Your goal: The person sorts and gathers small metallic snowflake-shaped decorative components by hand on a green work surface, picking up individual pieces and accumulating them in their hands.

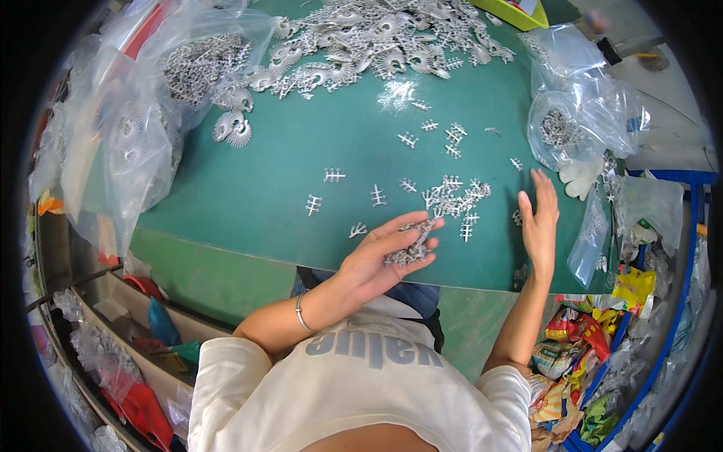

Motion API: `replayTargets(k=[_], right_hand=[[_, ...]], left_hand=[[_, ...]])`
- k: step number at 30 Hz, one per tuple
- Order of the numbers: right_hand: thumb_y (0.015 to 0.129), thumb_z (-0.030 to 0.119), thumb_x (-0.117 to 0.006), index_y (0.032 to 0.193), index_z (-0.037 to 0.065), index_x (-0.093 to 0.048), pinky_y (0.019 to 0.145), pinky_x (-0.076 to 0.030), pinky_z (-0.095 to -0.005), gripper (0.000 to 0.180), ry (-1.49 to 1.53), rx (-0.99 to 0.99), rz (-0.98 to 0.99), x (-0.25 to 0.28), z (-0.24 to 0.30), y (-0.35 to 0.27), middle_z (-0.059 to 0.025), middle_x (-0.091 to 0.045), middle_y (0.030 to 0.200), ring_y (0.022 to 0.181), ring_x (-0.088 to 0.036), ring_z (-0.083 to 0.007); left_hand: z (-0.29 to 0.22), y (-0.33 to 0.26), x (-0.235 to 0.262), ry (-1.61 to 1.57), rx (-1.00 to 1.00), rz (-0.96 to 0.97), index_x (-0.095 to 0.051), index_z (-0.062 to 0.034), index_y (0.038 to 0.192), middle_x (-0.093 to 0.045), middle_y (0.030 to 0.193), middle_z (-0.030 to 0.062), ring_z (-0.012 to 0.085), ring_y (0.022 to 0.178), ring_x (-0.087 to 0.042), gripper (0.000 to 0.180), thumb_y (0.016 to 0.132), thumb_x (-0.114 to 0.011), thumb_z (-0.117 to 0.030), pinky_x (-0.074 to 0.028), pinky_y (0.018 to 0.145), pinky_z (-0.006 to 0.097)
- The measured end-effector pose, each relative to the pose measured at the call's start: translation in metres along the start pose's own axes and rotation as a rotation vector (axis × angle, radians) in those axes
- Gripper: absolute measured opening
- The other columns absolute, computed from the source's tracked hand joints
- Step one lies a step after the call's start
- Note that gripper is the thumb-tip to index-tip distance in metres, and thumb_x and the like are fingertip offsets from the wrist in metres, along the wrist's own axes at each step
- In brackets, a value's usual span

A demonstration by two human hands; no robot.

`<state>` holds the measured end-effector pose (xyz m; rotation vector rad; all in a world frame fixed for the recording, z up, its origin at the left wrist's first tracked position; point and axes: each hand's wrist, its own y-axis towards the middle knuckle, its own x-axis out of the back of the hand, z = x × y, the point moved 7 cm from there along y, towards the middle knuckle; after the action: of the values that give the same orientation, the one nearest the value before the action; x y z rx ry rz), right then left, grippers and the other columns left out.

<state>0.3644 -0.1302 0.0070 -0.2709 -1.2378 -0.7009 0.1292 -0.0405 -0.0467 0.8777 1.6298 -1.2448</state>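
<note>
My left hand (384, 256) is closed around a small bunch of grey branched metal pieces (410, 245), just above the table's near edge. To the right, my right hand (539, 218) has its fingers stretched out and holds nothing; it is beside a few small pieces partly hidden by it. Between the two hands lies a loose cluster of the same branched pieces (456, 197). More single pieces are scattered over the green table (263, 181), such as one piece (334, 175) left of the cluster and another piece (407, 140) beyond it.
A large heap of grey metal parts (392, 38), some fan-shaped, covers the far side. Clear plastic bags of parts stand left (203, 68) and right (559, 128). A white glove (580, 177) lies at the right edge. A blue-framed rack with colourful packaging (576, 331) stands at lower right.
</note>
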Motion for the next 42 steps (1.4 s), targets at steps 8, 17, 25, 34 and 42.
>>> replayTargets(k=[8,17,25,34,42], right_hand=[[0.096,0.020,-0.043,0.126,-0.004,-0.045,0.105,-0.031,-0.0350,0.039,0.973,-0.221,-0.069,-0.004,-0.024,-0.037,-0.0146,-0.051,0.127,0.121,-0.045,-0.0240],[0.072,0.008,-0.070,0.103,0.003,-0.060,0.096,-0.033,-0.0406,0.033,0.120,-0.013,-0.072,-0.007,0.025,-0.054,-0.0113,-0.055,0.115,0.109,-0.047,-0.0308],[0.074,0.003,-0.067,0.100,0.001,-0.058,0.092,-0.039,-0.0375,0.028,0.235,0.062,-0.129,-0.012,0.049,-0.047,-0.0132,-0.058,0.109,0.104,-0.052,-0.0296],[0.083,0.001,-0.058,0.110,-0.001,-0.056,0.092,-0.039,-0.0329,0.027,0.482,-0.098,-0.259,-0.016,0.035,-0.055,-0.0123,-0.058,0.111,0.104,-0.053,-0.0228],[0.088,0.005,-0.054,0.112,-0.003,-0.055,0.093,-0.038,-0.0349,0.026,0.505,-0.072,-0.287,-0.022,0.019,-0.063,-0.0136,-0.055,0.114,0.106,-0.051,-0.0241]], left_hand=[[0.006,-0.002,0.008,-0.006,0.019,-0.056,-0.054,-0.0032,0.114,-0.051,0.120,0.0176,0.0323,0.104,-0.056,0.029,0.090,-0.053,-0.020,-0.054,0.084,0.043],[0.022,-0.011,0.000,0.031,0.173,0.139,-0.060,-0.0019,0.098,-0.053,0.112,0.0187,0.0296,0.095,-0.059,0.017,0.089,-0.056,-0.016,-0.056,0.076,0.040],[0.023,-0.033,0.009,0.062,0.186,0.142,-0.060,-0.0041,0.103,-0.059,0.108,0.0128,0.0249,0.095,-0.062,0.018,0.089,-0.057,-0.015,-0.056,0.076,0.037],[-0.012,-0.055,0.033,-0.020,0.077,0.107,-0.059,-0.0065,0.102,-0.058,0.103,0.0119,0.0219,0.084,-0.060,0.017,0.087,-0.059,-0.016,-0.055,0.065,0.031],[-0.139,-0.116,0.007,-0.154,-0.579,-0.167,-0.056,-0.0037,0.101,-0.059,0.101,0.0129,0.0233,0.089,-0.060,0.018,0.084,-0.062,-0.009,-0.056,0.069,0.032]])
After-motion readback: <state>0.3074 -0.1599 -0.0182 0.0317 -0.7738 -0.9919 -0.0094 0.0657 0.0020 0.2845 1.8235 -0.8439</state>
